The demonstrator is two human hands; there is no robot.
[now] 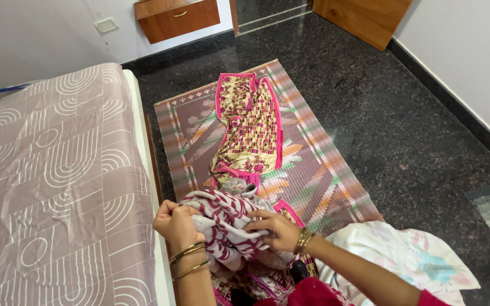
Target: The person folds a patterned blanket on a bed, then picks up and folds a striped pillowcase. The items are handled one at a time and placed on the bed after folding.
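Note:
My left hand [176, 222] and my right hand [276, 229] both grip a bunched white cloth with maroon stripes [228, 218], held just above the near end of a woven floor mat [319, 170]. The left hand pinches its left edge, the right hand presses on its right side. Gold bangles circle both wrists. A long yellow and cream patterned cloth with pink borders [252, 127] lies stretched out on the mat beyond my hands. More pink-bordered fabric lies bunched under my hands.
A bed with a mauve patterned cover [52, 181] fills the left side. A white floral cloth [415, 255] lies at the lower right. Dark polished stone floor [404, 113] surrounds the mat. A wooden drawer unit [177, 17] and door stand at the far wall.

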